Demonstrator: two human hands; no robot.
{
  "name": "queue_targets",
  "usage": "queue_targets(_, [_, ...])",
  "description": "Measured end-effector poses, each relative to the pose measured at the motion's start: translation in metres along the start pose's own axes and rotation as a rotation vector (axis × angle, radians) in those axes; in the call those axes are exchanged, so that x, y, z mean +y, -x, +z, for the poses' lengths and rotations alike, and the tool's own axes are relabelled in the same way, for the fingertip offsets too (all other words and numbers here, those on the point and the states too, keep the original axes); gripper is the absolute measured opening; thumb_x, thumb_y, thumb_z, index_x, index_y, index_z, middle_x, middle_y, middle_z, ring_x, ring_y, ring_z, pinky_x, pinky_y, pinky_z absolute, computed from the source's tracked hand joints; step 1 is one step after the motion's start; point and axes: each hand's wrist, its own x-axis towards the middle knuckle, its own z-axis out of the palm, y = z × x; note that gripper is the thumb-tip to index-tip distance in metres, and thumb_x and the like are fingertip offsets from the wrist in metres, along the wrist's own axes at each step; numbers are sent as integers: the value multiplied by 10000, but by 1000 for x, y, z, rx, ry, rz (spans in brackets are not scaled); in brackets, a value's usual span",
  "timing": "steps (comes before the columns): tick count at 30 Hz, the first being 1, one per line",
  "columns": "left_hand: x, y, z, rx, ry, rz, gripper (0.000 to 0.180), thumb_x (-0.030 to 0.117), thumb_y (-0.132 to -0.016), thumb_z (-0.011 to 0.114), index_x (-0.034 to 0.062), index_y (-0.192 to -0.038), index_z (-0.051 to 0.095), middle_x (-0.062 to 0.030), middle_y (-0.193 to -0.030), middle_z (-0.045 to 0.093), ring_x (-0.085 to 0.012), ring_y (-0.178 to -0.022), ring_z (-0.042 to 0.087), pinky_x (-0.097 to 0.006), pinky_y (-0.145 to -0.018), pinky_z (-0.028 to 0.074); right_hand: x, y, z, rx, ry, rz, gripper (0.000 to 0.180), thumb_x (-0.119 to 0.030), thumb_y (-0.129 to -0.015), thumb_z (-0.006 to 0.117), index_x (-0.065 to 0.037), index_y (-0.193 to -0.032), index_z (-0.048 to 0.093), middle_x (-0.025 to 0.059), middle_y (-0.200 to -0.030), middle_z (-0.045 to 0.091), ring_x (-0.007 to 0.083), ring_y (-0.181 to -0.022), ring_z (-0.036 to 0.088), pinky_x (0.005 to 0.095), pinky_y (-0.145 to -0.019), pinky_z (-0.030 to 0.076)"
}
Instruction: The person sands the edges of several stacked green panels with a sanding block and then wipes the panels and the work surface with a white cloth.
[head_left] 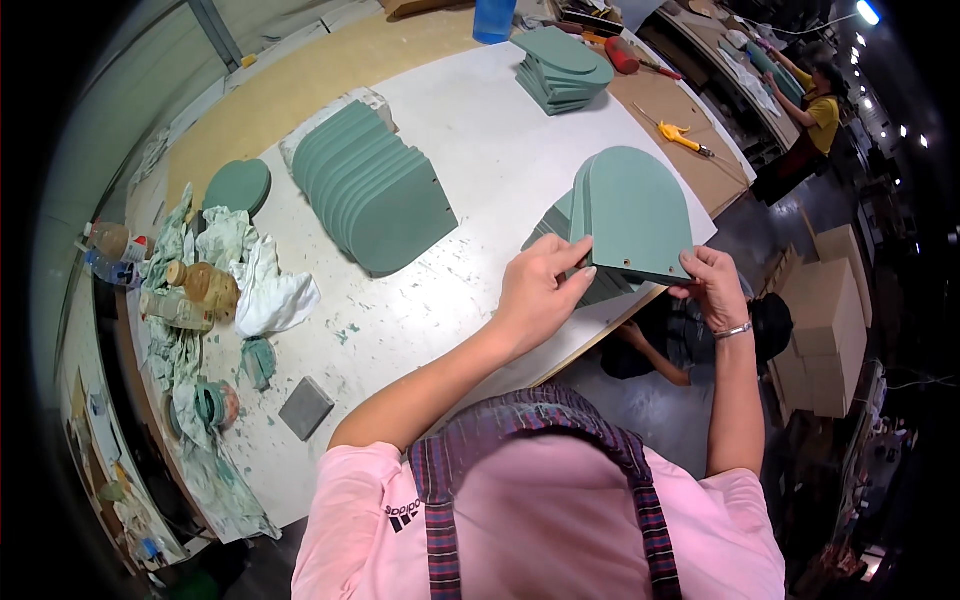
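Observation:
A flat green panel (640, 205), rounded at its far end and straight at the near edge, lies over a stack of similar panels (552, 225) at the table's right side. Two small dark holes show near its straight edge. My left hand (545, 290) pinches the near left corner between thumb and fingers. At the near right corner my right hand (716, 288) grips the same panel, its thumb on top. To the left stands a fanned row of green panels (375, 190). Another green stack (563, 70) sits at the back.
Cloths (275, 290), bottles (205, 285) and a grey block (306, 408) lie along the table's left side. A yellow air gun (682, 134) and red mallet (622, 55) are at back right. Cardboard boxes (822, 330) stand beyond the table; a co-worker (815, 120) works farther off.

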Motion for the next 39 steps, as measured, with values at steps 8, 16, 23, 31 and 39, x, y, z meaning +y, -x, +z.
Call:
queue_targets(8, [24,0,-2,67,741,-173,403,180,-953,601,-30,-1291,539,-68,-938,641,-127,-791,609,-271,-769,512,-26,21,20,-55,-545,95,278,-250,-918,577,27,-901,600,111,-711,629,186,-489,581,273,-384,456])
queue_targets(16, [26,-9,0,57,537,-192,457,111,-904,638,-46,-1319,526,-27,-789,609,-107,-723,568,-266,-685,483,-31,12,5,-341,-133,-58,289,-248,-936,576,35,-894,608,103,-696,633,171,-469,594,229,-402,453])
queue_targets(23, [32,-18,10,188,-243,36,378,120,-821,703,37,-1188,664,-68,-778,582,-204,-741,566,-302,-679,455,-24,-8,-21,-336,61,-37,436,-358,-968,541,29,-802,654,49,-576,588,89,-369,509,178,-357,370])
queue_targets(31, [18,-20,24,196,-330,53,374,99,-793,716,11,-1155,675,-97,-892,539,-225,-855,512,-320,-761,430,-1,-24,-35,-512,18,101,430,-331,-948,584,13,-696,641,75,-523,582,112,-391,529,229,-360,408])
queue_targets(39, [49,-6,38,186,-493,109,422,29,-764,655,-38,-1181,640,-137,-1097,592,-277,-1033,530,-375,-910,428,1,-33,-45,-612,46,22,542,-417,-939,569,80,-744,658,113,-571,622,147,-377,564,233,-351,430])
